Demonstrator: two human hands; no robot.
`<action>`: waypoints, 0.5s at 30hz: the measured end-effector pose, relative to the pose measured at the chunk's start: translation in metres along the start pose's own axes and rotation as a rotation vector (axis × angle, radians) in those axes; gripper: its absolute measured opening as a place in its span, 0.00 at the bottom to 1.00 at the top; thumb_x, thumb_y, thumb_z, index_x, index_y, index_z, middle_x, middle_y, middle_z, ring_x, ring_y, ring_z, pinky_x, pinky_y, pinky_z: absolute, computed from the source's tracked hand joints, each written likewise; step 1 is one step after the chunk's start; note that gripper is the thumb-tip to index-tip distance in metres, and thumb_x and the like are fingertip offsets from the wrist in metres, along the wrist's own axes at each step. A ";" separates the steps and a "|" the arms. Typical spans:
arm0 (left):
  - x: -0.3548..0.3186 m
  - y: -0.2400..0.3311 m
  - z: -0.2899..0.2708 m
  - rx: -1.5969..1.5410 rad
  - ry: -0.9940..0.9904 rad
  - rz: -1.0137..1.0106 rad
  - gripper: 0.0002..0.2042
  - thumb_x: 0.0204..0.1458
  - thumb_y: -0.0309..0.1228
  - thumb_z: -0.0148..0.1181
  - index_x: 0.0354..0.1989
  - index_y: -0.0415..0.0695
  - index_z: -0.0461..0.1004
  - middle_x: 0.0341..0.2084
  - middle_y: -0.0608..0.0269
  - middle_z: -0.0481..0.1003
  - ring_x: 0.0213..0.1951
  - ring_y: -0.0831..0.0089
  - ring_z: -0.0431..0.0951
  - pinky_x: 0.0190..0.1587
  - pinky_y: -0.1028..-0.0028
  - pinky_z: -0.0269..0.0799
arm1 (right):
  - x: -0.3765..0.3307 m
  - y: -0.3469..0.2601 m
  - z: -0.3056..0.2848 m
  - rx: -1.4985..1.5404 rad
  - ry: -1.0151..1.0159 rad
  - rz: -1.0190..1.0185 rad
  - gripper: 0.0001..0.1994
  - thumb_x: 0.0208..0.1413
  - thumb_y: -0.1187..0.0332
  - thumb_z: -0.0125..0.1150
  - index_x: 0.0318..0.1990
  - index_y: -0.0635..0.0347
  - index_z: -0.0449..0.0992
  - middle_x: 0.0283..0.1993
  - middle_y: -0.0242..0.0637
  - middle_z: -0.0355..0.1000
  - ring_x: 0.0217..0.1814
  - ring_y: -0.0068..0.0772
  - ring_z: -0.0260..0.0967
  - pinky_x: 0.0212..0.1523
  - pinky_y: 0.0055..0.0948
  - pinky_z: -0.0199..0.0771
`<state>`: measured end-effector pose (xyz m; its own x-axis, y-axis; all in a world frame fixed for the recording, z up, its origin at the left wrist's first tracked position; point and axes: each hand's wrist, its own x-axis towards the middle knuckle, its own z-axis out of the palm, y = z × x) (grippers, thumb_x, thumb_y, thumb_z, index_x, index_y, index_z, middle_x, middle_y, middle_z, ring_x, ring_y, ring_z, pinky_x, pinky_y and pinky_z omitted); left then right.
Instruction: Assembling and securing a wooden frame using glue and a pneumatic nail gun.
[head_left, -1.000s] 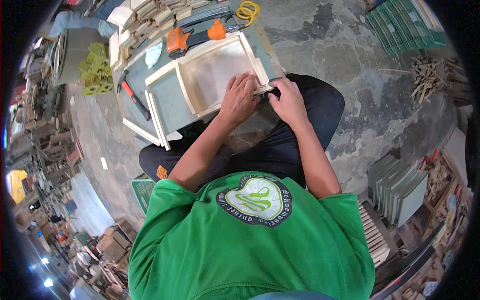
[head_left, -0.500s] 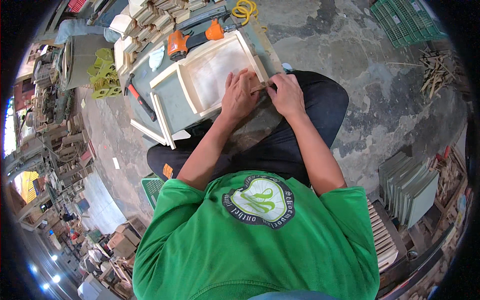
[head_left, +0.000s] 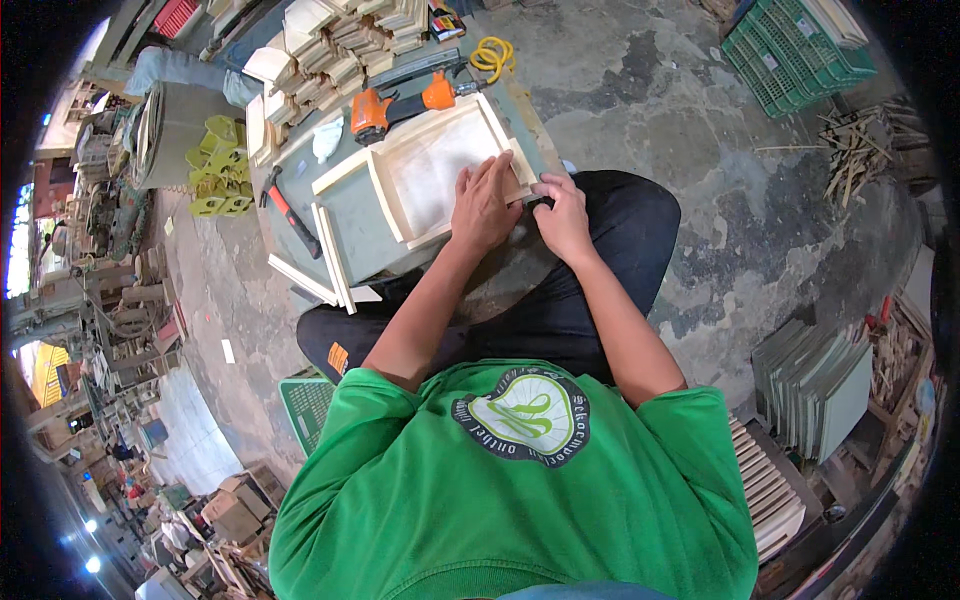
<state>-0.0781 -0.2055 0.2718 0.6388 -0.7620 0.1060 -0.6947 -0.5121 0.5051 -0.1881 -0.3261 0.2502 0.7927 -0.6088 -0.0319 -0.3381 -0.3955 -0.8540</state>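
The left hand (head_left: 483, 205) lies flat, fingers spread a little, palm down on the near right part of a pale wooden frame (head_left: 425, 170); its grip closes on nothing, it only presses. The right hand (head_left: 563, 215) sits just beside it at the frame's near right corner, fingers curled down onto the corner rail; whether they pinch something small there cannot be told.

The frame is a shallow rectangle with a light panel inside, lying flat on a grey-green desk (head_left: 365, 235) in front of the seated person's knees. On the desk's left edge, loose wooden slats (head_left: 330, 265) lie side by side, some reaching past the edge. A hammer (head_left: 290, 212) with a red-and-black handle lies at the far left. Beyond the frame, touching or nearly touching its far rail, lies an orange nail gun (head_left: 395, 105), with a coiled yellow hose (head_left: 492, 57) behind it. Stacked wooden blocks (head_left: 340, 40) fill the far end. A green crate (head_left: 795, 50) stands well apart at the upper right on the concrete floor (head_left: 650, 100).
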 end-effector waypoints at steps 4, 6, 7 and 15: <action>-0.002 0.000 0.001 0.050 0.020 0.018 0.42 0.45 0.32 0.66 0.70 0.52 0.52 0.61 0.54 0.68 0.69 0.60 0.61 0.70 0.48 0.46 | 0.008 0.000 -0.002 -0.120 0.042 -0.074 0.15 0.50 0.72 0.58 0.46 0.63 0.80 0.58 0.46 0.70 0.62 0.53 0.63 0.62 0.42 0.64; -0.001 0.001 0.000 0.056 0.029 0.027 0.42 0.45 0.32 0.66 0.70 0.53 0.52 0.61 0.54 0.68 0.69 0.60 0.60 0.71 0.48 0.46 | 0.030 0.001 -0.009 0.043 0.009 0.013 0.16 0.52 0.66 0.59 0.46 0.65 0.79 0.52 0.50 0.74 0.55 0.52 0.69 0.58 0.43 0.68; -0.002 -0.001 0.001 0.029 0.027 0.032 0.41 0.45 0.32 0.66 0.70 0.52 0.53 0.61 0.54 0.68 0.69 0.60 0.60 0.71 0.48 0.45 | 0.040 -0.010 -0.011 0.042 0.012 -0.002 0.16 0.52 0.66 0.59 0.46 0.65 0.79 0.52 0.50 0.74 0.55 0.52 0.69 0.58 0.43 0.68; -0.003 -0.018 0.012 0.138 0.082 0.067 0.37 0.46 0.35 0.62 0.68 0.43 0.56 0.63 0.50 0.66 0.68 0.57 0.61 0.68 0.46 0.48 | 0.131 -0.135 0.025 -0.582 -0.201 0.069 0.20 0.51 0.60 0.62 0.50 0.59 0.80 0.53 0.48 0.77 0.59 0.46 0.74 0.56 0.40 0.74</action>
<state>-0.0712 -0.1991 0.2521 0.6103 -0.7643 0.2084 -0.7721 -0.5149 0.3726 -0.0258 -0.3352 0.3481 0.8202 -0.5271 -0.2223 -0.5681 -0.7046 -0.4253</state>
